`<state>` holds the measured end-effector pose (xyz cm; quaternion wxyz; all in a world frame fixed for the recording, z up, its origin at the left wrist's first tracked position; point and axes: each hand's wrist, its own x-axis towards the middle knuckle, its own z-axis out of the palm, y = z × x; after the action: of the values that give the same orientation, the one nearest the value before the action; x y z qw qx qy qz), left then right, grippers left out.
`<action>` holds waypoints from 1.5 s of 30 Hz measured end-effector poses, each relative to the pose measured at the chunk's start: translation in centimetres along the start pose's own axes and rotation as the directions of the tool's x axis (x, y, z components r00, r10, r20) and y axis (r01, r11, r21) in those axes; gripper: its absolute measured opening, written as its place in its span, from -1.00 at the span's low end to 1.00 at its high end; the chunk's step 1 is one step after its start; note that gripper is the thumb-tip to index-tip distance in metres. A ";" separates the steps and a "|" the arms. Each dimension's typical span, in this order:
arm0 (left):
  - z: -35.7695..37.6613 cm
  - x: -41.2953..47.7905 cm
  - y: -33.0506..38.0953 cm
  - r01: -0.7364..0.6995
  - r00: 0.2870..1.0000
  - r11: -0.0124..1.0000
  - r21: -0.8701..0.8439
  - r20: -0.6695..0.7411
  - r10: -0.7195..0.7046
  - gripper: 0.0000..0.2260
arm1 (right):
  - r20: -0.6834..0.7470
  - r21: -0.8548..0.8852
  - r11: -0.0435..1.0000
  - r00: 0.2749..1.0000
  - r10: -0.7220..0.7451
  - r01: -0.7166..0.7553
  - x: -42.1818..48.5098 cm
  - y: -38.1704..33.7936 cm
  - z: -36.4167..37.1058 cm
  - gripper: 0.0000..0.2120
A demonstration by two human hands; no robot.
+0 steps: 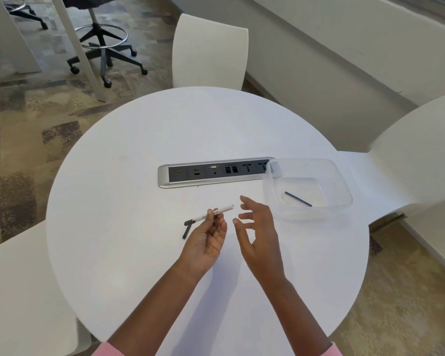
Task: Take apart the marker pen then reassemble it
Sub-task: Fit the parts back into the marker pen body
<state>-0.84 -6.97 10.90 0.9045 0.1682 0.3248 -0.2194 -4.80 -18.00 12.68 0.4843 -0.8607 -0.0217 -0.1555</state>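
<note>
My left hand [207, 242] pinches the white marker barrel [222, 210] near its middle, held above the round white table [139, 253]. The barrel's open end points up and right; a black end piece [189, 222] sits at its lower left end. A black cap [186, 232] lies on the table just below that end. My right hand [257, 232] hovers empty with fingers spread, just right of the barrel. A thin dark ink rod [298, 199] lies inside the clear plastic container [344, 186] at the right.
A silver and black socket strip [165, 176] is set into the table's middle, with the container's left corner over its right end. White chairs stand at the far side [211, 50], the right [416, 155] and the near left [18, 291].
</note>
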 end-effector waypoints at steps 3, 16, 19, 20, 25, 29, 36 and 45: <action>0.0 0.0 0.1 0.004 1.000 1.000 -0.004 0.006 -0.004 -0.85 | 0.064 -0.137 0.989 0.997 -0.051 0.059 -0.1 0.2 0.5 -0.63; -2.0 0.6 4.8 -0.160 0.981 0.983 0.093 -0.095 0.169 -0.87 | 0.324 -0.266 0.956 0.922 0.213 -0.127 -0.1 3.2 4.8 -0.75; -2.8 0.7 6.0 -0.199 0.969 0.975 0.094 -0.129 0.210 -0.87 | 0.445 -0.365 0.927 0.859 0.254 -0.085 -0.3 4.0 7.1 -0.71; -3.1 0.7 6.3 -0.207 0.966 0.974 0.094 -0.140 0.218 -0.88 | 0.469 -0.374 0.924 0.844 0.261 -0.078 -0.4 4.2 7.8 -0.70; -4.5 0.4 7.4 -0.203 0.958 0.974 0.099 -0.186 0.218 -0.88 | 0.515 -0.403 0.915 0.822 0.244 -0.019 -0.5 4.6 10.6 -0.66; -5.3 0.3 7.6 -0.188 0.956 0.977 0.097 -0.207 0.205 -0.89 | 0.494 -0.443 0.896 0.840 0.227 0.019 -0.4 5.1 11.7 -0.66; -5.9 0.0 7.8 -0.166 0.957 0.978 0.129 -0.216 0.191 -0.88 | 0.443 -0.536 0.842 0.871 0.212 0.068 -0.5 6.0 11.7 -0.80; -6.0 0.0 7.7 -0.128 0.969 0.975 0.181 -0.185 0.162 -0.88 | 0.252 -0.381 0.902 0.915 0.315 -0.206 -1.1 6.2 9.8 -0.90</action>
<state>-0.02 2.25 7.74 0.8638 0.2881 0.3806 -0.1612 -2.28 -12.93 2.50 0.3326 -0.9407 0.0476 0.0461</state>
